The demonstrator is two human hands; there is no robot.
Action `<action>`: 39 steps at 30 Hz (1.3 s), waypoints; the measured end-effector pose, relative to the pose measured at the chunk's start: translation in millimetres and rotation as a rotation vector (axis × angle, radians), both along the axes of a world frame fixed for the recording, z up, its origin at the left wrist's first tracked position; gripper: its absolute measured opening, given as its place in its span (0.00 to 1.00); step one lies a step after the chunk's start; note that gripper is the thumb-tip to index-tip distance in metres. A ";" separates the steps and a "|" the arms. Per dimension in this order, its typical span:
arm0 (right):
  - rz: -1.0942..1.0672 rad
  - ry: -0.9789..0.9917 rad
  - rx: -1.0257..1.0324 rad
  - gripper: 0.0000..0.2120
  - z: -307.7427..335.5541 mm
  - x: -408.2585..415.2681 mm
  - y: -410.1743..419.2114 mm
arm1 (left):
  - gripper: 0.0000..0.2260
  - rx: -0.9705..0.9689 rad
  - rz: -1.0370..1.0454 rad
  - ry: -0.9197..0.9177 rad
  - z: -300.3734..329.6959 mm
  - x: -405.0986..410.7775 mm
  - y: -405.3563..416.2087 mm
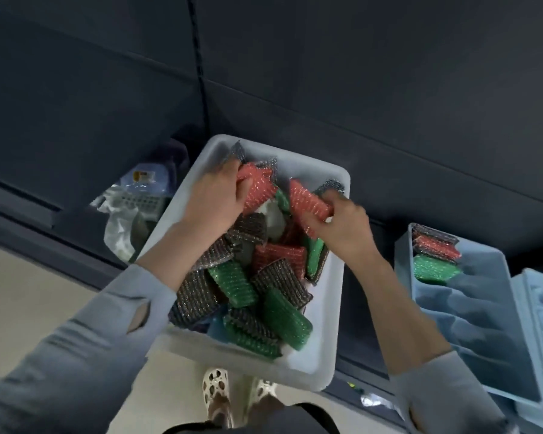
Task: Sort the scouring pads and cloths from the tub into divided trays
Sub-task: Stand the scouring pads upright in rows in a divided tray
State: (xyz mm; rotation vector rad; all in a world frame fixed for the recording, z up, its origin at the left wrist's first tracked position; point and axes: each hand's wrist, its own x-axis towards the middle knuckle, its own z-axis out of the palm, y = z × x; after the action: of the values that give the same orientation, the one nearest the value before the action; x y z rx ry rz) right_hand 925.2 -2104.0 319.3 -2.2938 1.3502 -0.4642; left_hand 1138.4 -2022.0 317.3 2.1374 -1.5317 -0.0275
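Note:
A white tub in the middle holds a heap of red, green and dark grey scouring pads, with a white cloth partly buried near the far end. My left hand grips a red pad at the tub's far left. My right hand grips another red pad at the far right side. A light blue divided tray stands to the right; its far compartment holds a grey, a red and a green pad.
A second blue divided tray sits at the right edge. Left of the tub lies a pile of white bags and a perforated white basket. Dark panels fill the background. My feet in pale shoes show below the tub.

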 end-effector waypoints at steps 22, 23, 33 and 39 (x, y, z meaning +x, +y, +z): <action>0.004 -0.657 0.561 0.17 5.1 38.9 -43.2 | 0.19 -0.020 0.068 1.059 12.9 -13.9 -32.7; 0.017 -0.637 0.529 0.16 3.3 44.4 -41.7 | 0.22 -0.025 0.068 1.130 12.5 -14.0 -29.2; 0.002 0.169 0.008 0.19 -19.9 80.8 -51.6 | 0.14 -0.125 0.113 1.058 -2.8 34.3 6.3; 0.040 0.561 0.059 0.20 -35.7 88.7 -51.4 | 0.18 -0.106 0.161 1.108 -13.1 46.2 20.1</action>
State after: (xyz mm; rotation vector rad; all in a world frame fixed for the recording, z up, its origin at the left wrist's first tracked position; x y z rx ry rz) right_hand 1014.0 -2155.4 283.6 -2.4956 1.5273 0.2565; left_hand 1184.6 -2001.9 304.2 1.6340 -0.6728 -0.8851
